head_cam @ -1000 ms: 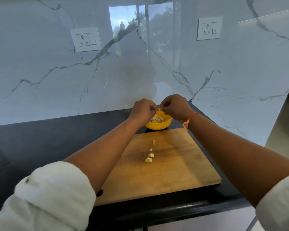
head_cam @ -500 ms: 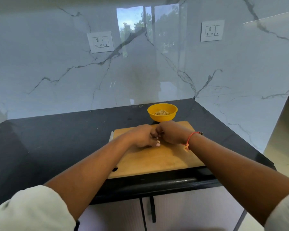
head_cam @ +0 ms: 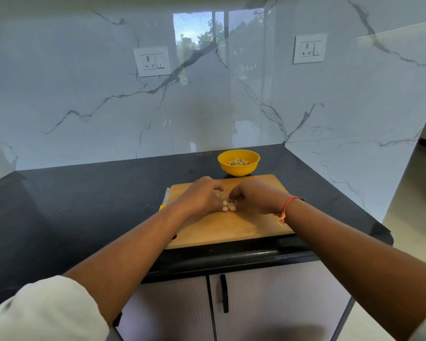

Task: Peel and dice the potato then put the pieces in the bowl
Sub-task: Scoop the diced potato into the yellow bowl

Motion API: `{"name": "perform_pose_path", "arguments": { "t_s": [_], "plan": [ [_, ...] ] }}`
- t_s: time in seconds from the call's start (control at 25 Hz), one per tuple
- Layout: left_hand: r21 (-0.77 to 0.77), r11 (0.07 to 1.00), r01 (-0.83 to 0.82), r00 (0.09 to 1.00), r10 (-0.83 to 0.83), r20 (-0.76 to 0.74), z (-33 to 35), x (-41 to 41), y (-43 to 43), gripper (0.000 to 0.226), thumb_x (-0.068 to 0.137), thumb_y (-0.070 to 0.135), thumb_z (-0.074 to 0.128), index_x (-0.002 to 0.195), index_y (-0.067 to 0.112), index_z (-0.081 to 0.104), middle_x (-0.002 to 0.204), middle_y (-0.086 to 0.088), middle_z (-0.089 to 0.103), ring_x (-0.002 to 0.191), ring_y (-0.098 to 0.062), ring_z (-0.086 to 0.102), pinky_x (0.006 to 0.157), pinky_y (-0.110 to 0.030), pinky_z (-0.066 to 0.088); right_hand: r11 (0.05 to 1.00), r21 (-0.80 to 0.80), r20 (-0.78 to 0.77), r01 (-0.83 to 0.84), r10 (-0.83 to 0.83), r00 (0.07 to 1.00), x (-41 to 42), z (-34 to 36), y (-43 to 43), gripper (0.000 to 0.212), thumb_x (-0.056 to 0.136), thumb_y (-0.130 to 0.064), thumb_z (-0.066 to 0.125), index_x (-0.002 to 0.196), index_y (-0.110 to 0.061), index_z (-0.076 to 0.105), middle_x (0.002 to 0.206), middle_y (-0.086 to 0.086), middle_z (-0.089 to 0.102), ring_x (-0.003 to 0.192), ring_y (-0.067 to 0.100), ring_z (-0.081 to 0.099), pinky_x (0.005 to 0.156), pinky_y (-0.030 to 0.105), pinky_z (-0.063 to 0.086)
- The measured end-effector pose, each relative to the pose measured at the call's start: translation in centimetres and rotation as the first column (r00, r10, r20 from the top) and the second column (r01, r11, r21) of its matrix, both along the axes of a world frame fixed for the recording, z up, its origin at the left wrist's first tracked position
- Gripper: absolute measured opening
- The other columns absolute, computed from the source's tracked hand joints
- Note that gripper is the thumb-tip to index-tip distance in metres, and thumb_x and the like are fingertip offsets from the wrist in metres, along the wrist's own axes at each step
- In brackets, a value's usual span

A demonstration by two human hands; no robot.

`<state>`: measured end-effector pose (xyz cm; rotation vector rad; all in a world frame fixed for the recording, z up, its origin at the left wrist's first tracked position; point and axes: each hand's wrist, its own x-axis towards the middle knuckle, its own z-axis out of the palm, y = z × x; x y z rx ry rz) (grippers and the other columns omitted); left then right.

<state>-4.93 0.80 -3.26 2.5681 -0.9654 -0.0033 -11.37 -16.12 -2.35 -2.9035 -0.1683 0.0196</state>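
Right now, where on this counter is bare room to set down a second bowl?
Widest: the counter left of the cutting board, beyond the knife-like tool at its edge. Also the board's near strip, by the counter's front edge. Crowded: the board's middle, where left hand and right hand gather potato pieces, and the yellow bowl behind it.

Potato bits [head_cam: 225,204] mostly tucked between the curled left grip [head_cam: 202,195] and right grip [head_cam: 253,199] — can't tell which holds what. Knife [head_cam: 166,194] behind the left forearm — only a pale strip & yellow tip show. Pcs in bowl [head_cam: 239,170] too small to count.
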Motion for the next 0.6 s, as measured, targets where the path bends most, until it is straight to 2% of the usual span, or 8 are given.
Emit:
{"name": "perform_pose_path", "arguments": {
  "t_s": [0.12, 0.24, 0.36, 0.6],
  "plan": [
    [0.128, 0.992, 0.020, 0.995, -0.007, -0.102, 0.4, 0.8, 0.4, 0.066, 0.086, 0.033, 0.075, 0.143, 0.020, 0.047, 0.143, -0.003, 0.054, 0.128, -0.022, 0.053, 0.102, -0.034, 0.043, 0.999, 0.013, -0.026, 0.033, -0.032, 0.999, -0.4, 0.0, 0.6, 0.052, 0.090, -0.042, 0.072, 0.134, -0.015, 0.064, 0.121, 0.004, 0.070, 0.109, 0.021, 0.063, 0.099, 0.032, 0.050],
    [0.185, 0.982, 0.049, 0.996, -0.034, -0.086, 0.4, 1.5, 0.2, 0.057, 0.089, 0.034, 0.072, 0.141, 0.021, 0.053, 0.135, -0.002, 0.060, 0.122, -0.019, 0.057, 0.100, -0.032, 0.044, 0.998, 0.032, 0.005, 0.057, -0.058, 0.998, -0.3, -0.2, 1.2, 0.049, 0.091, -0.036, 0.073, 0.134, -0.016, 0.064, 0.123, 0.005, 0.069, 0.112, 0.022, 0.063, 0.101, 0.032, 0.049],
    [0.155, 0.986, 0.062, 0.996, -0.052, -0.068, 0.2, 1.6, 0.1, 0.045, 0.088, 0.031, 0.073, 0.131, 0.024, 0.063, 0.126, 0.002, 0.066, 0.113, -0.014, 0.061, 0.097, -0.030, 0.047, 0.996, 0.038, 0.057, 0.086, -0.088, 0.994, 0.1, -0.5, 1.5, 0.034, 0.095, -0.027, 0.067, 0.128, -0.018, 0.069, 0.120, 0.005, 0.071, 0.110, 0.021, 0.064, 0.098, 0.029, 0.049],
    [-0.022, 1.000, -0.012, 0.999, 0.011, -0.050, -0.5, 0.9, -0.2, 0.024, 0.086, 0.024, 0.077, 0.109, 0.021, 0.076, 0.104, 0.004, 0.074, 0.095, -0.010, 0.066, 0.094, -0.032, 0.052, 0.986, -0.034, 0.108, 0.163, -0.159, 0.981, 0.8, -1.0, 2.4, 0.027, 0.099, -0.030, 0.061, 0.116, -0.014, 0.074, 0.103, 0.007, 0.073, 0.097, 0.022, 0.066, 0.086, 0.028, 0.050]
  ]
}}
